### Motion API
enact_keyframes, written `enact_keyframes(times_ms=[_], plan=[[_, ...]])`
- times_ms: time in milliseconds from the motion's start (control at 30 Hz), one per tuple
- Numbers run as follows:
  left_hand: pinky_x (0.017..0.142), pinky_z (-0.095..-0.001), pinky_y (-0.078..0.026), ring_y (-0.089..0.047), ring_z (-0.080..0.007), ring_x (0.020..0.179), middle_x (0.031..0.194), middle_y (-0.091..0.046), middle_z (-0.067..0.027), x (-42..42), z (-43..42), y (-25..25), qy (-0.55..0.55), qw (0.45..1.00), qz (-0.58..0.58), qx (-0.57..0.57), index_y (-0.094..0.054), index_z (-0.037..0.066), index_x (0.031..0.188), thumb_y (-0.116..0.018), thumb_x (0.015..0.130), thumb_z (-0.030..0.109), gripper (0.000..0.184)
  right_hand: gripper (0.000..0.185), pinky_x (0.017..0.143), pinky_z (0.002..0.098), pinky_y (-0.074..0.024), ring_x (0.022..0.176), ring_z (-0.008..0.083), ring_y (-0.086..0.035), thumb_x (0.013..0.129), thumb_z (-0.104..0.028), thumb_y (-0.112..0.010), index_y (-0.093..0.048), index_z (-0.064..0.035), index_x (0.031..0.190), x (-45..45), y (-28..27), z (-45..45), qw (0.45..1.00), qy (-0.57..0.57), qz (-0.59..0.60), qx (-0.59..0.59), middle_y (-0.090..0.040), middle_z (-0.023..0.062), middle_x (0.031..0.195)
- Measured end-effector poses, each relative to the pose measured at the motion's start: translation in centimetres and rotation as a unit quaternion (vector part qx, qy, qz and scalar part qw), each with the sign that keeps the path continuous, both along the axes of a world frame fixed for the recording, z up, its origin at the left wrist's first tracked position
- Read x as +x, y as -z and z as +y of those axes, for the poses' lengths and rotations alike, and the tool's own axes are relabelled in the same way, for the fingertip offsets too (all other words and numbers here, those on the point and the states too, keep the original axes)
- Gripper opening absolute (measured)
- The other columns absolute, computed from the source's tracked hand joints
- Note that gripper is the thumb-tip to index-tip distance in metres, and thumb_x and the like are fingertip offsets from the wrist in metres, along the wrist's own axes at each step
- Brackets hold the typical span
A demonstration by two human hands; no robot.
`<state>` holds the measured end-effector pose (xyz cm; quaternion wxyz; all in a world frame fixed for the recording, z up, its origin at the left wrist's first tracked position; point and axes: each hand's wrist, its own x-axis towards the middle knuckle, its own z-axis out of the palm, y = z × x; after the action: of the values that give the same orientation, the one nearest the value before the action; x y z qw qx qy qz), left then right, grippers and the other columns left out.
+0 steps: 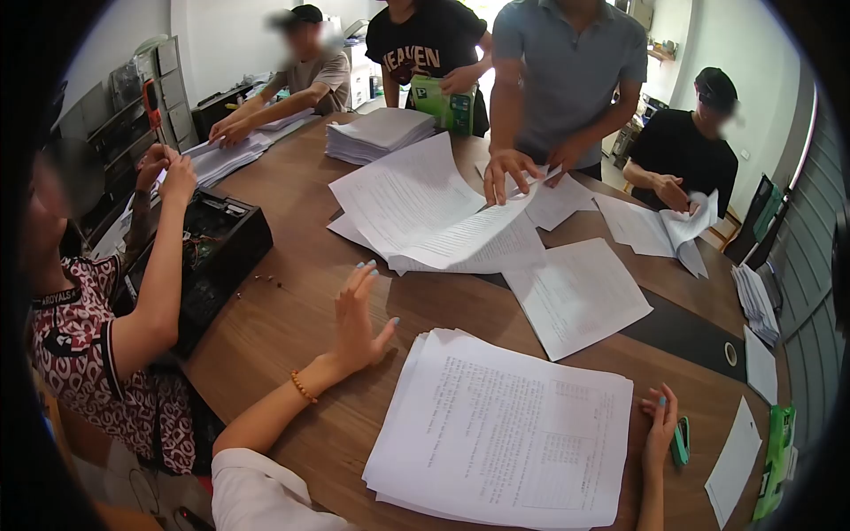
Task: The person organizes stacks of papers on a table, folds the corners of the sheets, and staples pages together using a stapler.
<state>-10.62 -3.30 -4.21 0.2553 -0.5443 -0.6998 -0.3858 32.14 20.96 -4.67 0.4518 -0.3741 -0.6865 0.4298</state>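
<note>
A thick stack of printed sheets (505, 434) lies on the table in front of me, its edges slightly uneven. Raised just beyond the stack's upper left corner is my left hand (359, 323), empty, its fingers spread; an orange bead bracelet (304, 387) circles that wrist. My right hand (660, 429) rests beside the stack's right edge with fingers apart and nothing visible in them. Close to its outer side lies a small teal stapler (680, 441). Another set of printed sheets (575, 296) sits past the stack.
Across the wooden table (292, 327), a person in a grey shirt lifts loose papers (452, 212). On the left someone works over an opened black computer case (217, 257). Other people handle papers at the far side. A paper pile (381, 133) and green packs (777, 460) are around.
</note>
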Motion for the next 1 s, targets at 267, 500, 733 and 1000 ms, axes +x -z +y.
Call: enact_keyframes(times_ms=[267,500,733,1000], plan=[[0.102,-0.0452,-0.016,-0.013,-0.0369,0.13,0.14,-0.022,-0.0176,-0.1,-0.6,-1.0,-0.051,0.989,-0.035,-0.138,-0.018,0.0,0.135,-0.066,0.072,0.013,0.08,0.032,0.079,0.0252,-0.0436,0.083,0.0125,-0.054,0.095,-0.02,-0.037,-0.043,-0.0029,0.121,-0.5,-0.7,-0.5,1.0,0.005,-0.01,0.001,-0.054,0.01,0.105],[0.103,-0.0463,-0.014,-0.011,-0.037,0.131,0.14,-0.021,-0.0177,0.3,-0.8,-1.5,-0.062,0.984,-0.036,-0.163,-0.019,0.0,0.135,-0.065,0.072,0.015,0.08,0.031,0.078,0.0247,-0.0431,0.082,0.0119,-0.054,0.095,-0.018,-0.036,-0.043,-0.0035,0.122,-0.2,-0.7,-0.4,1.0,-0.006,-0.012,0.006,-0.055,0.0093,0.105],[0.102,-0.0464,-0.016,-0.013,-0.0379,0.131,0.139,-0.022,-0.0201,-0.1,-0.3,-0.3,-0.066,0.985,-0.041,-0.155,-0.02,-0.001,0.134,-0.065,0.071,0.017,0.08,0.032,0.081,0.0268,-0.0427,0.086,0.0137,-0.053,0.095,-0.017,-0.035,-0.042,-0.003,0.123,0.5,-0.1,0.0,1.0,-0.005,-0.025,0.003,-0.053,0.0096,0.107],[0.103,-0.0455,-0.017,-0.014,-0.0385,0.13,0.138,-0.02,-0.0218,-0.9,-0.4,1.0,-0.06,0.99,-0.059,-0.111,-0.019,0.0,0.134,-0.065,0.072,0.019,0.079,0.041,0.085,0.0365,-0.0442,0.101,0.0278,-0.053,0.094,-0.03,-0.037,-0.042,-0.0011,0.123,0.1,-1.1,-0.3,0.996,-0.027,-0.085,0.009,-0.05,0.0166,0.116]])
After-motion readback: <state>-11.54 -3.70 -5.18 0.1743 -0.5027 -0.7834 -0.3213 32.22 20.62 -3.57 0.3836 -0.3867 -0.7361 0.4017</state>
